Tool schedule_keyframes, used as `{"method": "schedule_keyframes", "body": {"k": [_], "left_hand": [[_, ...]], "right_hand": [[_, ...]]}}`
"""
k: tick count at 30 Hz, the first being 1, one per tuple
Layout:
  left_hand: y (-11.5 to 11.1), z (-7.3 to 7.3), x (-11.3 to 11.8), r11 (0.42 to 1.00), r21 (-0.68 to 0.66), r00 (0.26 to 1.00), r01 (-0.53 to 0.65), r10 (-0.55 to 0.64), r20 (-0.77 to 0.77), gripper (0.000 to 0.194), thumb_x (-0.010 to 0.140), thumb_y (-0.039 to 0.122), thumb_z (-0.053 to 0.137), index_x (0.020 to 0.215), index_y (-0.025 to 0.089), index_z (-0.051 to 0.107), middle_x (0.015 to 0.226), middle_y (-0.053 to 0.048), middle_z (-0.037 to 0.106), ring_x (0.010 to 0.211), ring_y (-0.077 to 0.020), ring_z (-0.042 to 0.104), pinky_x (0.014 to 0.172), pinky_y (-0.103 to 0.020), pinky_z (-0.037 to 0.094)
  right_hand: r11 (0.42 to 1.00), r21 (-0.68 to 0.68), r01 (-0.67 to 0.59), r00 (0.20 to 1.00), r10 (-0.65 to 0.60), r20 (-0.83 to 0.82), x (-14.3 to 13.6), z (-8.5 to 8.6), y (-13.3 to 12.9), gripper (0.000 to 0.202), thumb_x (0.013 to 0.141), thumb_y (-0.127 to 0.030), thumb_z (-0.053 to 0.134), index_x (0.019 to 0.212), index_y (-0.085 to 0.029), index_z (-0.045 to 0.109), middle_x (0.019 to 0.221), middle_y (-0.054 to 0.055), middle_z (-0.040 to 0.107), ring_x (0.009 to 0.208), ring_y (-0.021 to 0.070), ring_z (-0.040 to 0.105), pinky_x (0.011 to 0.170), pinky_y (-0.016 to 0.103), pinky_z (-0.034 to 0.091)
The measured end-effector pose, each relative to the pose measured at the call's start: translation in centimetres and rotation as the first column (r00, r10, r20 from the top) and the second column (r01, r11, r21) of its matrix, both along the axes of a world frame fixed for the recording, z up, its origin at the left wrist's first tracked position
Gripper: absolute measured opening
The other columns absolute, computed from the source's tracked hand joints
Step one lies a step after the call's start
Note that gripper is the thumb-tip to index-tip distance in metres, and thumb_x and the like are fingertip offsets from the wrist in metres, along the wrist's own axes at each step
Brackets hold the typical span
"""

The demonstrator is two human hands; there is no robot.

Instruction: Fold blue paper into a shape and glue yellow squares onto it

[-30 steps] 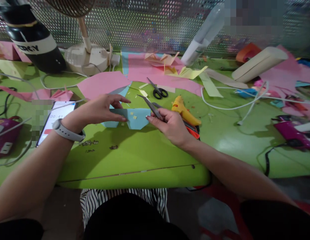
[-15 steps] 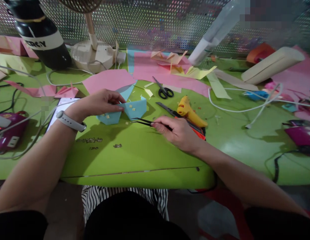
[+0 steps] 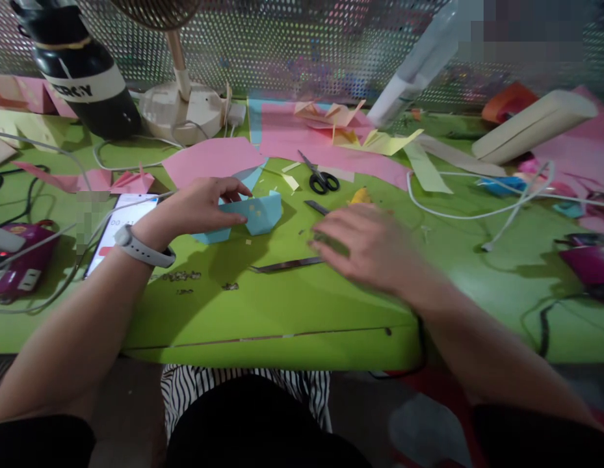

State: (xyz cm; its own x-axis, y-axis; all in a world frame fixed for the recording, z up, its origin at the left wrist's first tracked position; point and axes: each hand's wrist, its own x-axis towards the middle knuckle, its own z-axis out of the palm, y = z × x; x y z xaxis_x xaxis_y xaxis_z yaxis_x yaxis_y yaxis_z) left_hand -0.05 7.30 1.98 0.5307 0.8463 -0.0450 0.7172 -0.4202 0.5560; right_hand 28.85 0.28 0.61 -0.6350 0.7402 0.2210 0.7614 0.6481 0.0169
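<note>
Between the thumb and fingers of my left hand (image 3: pixel 197 207) is a folded light-blue paper piece (image 3: pixel 265 221), resting on the table with small yellowish squares on its face. Black tweezers (image 3: pixel 288 264) lie on the green table below it, out of my grasp. Just above and right of them is my right hand (image 3: pixel 365 250), blurred by motion, its thumb and fingers apart with nothing visible in them. It partly covers a utility knife (image 3: pixel 316 207) and a yellow glue gun (image 3: pixel 361 195). One loose yellowish square (image 3: pixel 248 242) lies below the blue paper.
Black scissors (image 3: pixel 324 182) and pink paper (image 3: pixel 331 146) lie farther back. A phone (image 3: pixel 121 224) sits by my left wrist. Small dark clumps (image 3: pixel 182 276) dot the near table. A bottle (image 3: pixel 87 84), fan base (image 3: pixel 182 114) and white cable (image 3: pixel 443 213) are around.
My right hand has let go of the tweezers, which now lie on the table, and has shifted slightly right. My left hand still holds the blue paper, turned a little.
</note>
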Motion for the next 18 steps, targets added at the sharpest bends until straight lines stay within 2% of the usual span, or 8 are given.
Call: {"method": "schedule_keyframes", "body": {"k": [2,4,6,9,15,18], "left_hand": [[-0.2,-0.1,0.6,0.999,-0.001,0.999,-0.037,0.037,0.004,0.055,0.074,0.04,0.069,0.123,0.017,0.062,0.109,-0.01,0.069,0.1,-0.0247,0.064,0.086,-0.035,0.047],[-0.2,-0.2,1.1,0.997,-0.038,0.997,-0.071,0.072,0.025,0.056,0.074,0.039,0.07,0.124,0.017,0.061,0.109,-0.011,0.069,0.101,-0.0248,0.064,0.086,-0.035,0.048],[-0.1,-0.4,1.6,0.993,-0.085,0.994,-0.087,0.092,0.059,0.056,0.074,0.04,0.071,0.124,0.017,0.061,0.108,-0.011,0.069,0.1,-0.0242,0.064,0.083,-0.034,0.049],[0.2,-0.5,2.1,0.99,-0.111,0.992,-0.091,0.1,0.081,0.056,0.075,0.041,0.071,0.124,0.016,0.061,0.105,-0.011,0.07,0.096,-0.0228,0.065,0.078,-0.032,0.049],[0.4,-0.9,3.2,0.988,-0.141,0.995,-0.064,0.074,0.065,0.055,0.076,0.04,0.07,0.125,0.016,0.061,0.095,-0.008,0.073,0.077,-0.0176,0.064,0.067,-0.028,0.046],[0.3,-1.1,3.5,0.988,-0.137,0.993,-0.07,0.083,0.088,0.063,0.076,0.037,0.07,0.133,0.015,0.055,0.097,-0.009,0.073,0.076,-0.0173,0.064,0.066,-0.028,0.045]], "right_hand": [[0.968,0.071,0.241,0.968,-0.246,0.059,1.9,1.3,0.9,0.033,0.091,-0.032,0.049,0.108,-0.01,0.067,0.108,0.018,0.069,0.1,0.0314,0.061,0.085,0.04,0.041],[0.878,0.006,0.478,0.859,-0.47,0.204,3.7,2.3,1.8,0.038,0.085,-0.035,0.052,0.113,-0.012,0.064,0.113,0.019,0.067,0.098,0.0328,0.061,0.072,0.038,0.041],[0.803,-0.135,0.58,0.787,-0.51,0.347,5.0,2.6,2.7,0.036,0.084,-0.039,0.051,0.106,-0.013,0.064,0.108,0.019,0.067,0.087,0.0304,0.062,0.062,0.035,0.037],[0.768,-0.269,0.58,0.79,-0.45,0.417,5.7,2.1,3.7,0.028,0.082,-0.039,0.051,0.093,-0.016,0.061,0.097,0.016,0.067,0.076,0.0249,0.059,0.056,0.032,0.033],[0.803,-0.248,0.542,0.82,-0.441,0.365,6.5,0.6,4.7,0.022,0.075,-0.042,0.057,0.078,-0.02,0.055,0.087,0.009,0.061,0.071,0.022,0.055,0.053,0.03,0.032],[0.806,-0.26,0.532,0.835,-0.447,0.321,6.9,0.4,5.0,0.021,0.071,-0.041,0.06,0.073,-0.021,0.053,0.082,0.008,0.06,0.065,0.0196,0.052,0.051,0.029,0.032]]}}
